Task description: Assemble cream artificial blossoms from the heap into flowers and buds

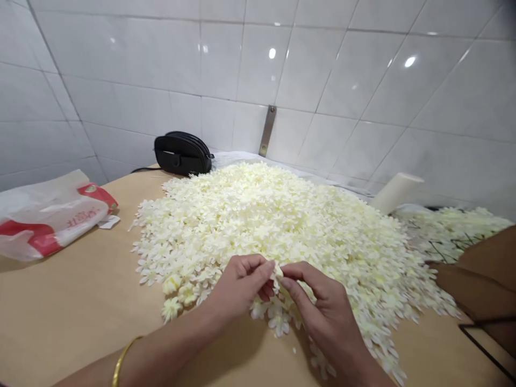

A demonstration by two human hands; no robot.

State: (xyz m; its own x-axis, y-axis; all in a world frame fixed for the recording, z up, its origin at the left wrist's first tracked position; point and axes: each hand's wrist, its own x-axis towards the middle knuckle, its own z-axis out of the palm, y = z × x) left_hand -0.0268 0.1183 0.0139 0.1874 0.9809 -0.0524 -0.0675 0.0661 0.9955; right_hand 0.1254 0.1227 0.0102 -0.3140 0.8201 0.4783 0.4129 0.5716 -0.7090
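Note:
A wide heap of pale yellow-white artificial flowers [258, 209] spreads over the tan table. At its front edge my left hand [248, 279] and my right hand [322, 301] meet, fingertips almost touching. Between them is a small pale flower piece [278, 270], partly hidden by the fingers. My left thumb and index finger pinch it from the left. From the right, my right thumb and index finger close on its other side. A few fuller, assembled-looking yellowish flowers [172, 284] lie left of my left wrist.
A black bag [183, 154] stands behind the heap against the tiled wall. At the left lies a white and red plastic bag [52, 212]. A pale roll [397, 192] leans at the back right, near a brown box [479, 274] and more flowers.

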